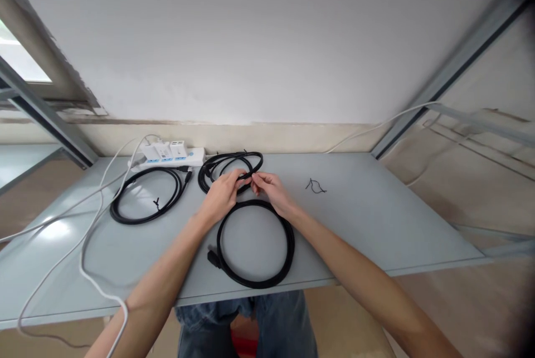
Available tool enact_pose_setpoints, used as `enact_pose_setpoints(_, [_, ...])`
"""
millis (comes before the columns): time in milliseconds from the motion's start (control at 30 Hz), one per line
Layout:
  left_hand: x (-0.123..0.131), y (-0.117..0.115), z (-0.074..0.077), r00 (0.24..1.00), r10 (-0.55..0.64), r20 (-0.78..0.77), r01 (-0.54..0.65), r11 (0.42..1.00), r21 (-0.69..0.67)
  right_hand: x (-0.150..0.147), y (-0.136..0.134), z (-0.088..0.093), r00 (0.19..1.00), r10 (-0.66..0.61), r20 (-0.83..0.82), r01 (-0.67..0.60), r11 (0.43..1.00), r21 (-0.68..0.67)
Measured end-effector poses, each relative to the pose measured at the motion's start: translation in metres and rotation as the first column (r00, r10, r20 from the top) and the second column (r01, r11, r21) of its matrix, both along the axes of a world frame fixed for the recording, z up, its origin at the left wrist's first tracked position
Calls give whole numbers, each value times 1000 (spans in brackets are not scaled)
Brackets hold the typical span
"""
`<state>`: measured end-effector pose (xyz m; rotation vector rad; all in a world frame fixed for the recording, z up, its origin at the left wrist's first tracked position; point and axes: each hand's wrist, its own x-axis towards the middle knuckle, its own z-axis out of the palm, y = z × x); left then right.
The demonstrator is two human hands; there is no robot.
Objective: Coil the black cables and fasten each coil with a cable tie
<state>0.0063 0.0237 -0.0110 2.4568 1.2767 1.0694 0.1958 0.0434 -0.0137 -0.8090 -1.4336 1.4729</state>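
A black cable coil (256, 246) lies on the grey table (376, 218) right in front of me. My left hand (223, 193) and my right hand (271, 190) meet at the coil's far edge and pinch a small dark piece between their fingertips, seemingly a twist tie around the cable. A plug end of this coil sticks out at its left side (214, 258). Just behind my hands lies a second black coil (228, 168).
A third black coil (146, 196) lies at the left, plugged toward a white power strip (169, 154) holding white chargers. White cords (90, 224) trail over the left table edge. A loose black twist tie (315, 186) lies to the right. A wall stands behind.
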Motion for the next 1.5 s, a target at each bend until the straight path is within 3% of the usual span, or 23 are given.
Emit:
enact_pose_setpoints(133, [1, -1, 2, 997, -69, 26, 68, 997, 22, 3, 1, 5, 977, 140, -163, -170, 967, -187])
enact_pose_setpoints(300, [1, 0, 1, 999, 3, -34, -1, 998, 58, 4, 1, 7, 937, 200, -286, -285, 911, -297])
enact_pose_setpoints(533, [3, 0, -1, 994, 79, -71, -68, 986, 154, 3, -1, 5, 982, 157, -108, -170, 978, -118])
enact_pose_setpoints(767, [-2, 1, -3, 986, 116, -123, -88, 972, 216, 3, -4, 7, 991, 22, 131, -28, 998, 48])
enact_pose_setpoints(933, [-1, 0, 0, 971, 186, -149, -141, 952, 271, 2, -2, 8, 987, -48, 155, 31, 993, 111])
enact_pose_setpoints(1133, [-1, -2, 2, 971, 224, -82, -194, 941, 279, 11, 1, 14, 966, -140, 216, 67, 947, 315])
enact_pose_setpoints(1367, [-2, -4, 10, 945, 225, -236, -141, 935, 326, 12, 3, 8, 893, -232, 386, 45, 899, 436])
enact_pose_setpoints(1500, [-4, -6, 17, 948, 168, -270, -55, 923, 382, 6, -5, 11, 926, -157, 345, -13, 897, 442])
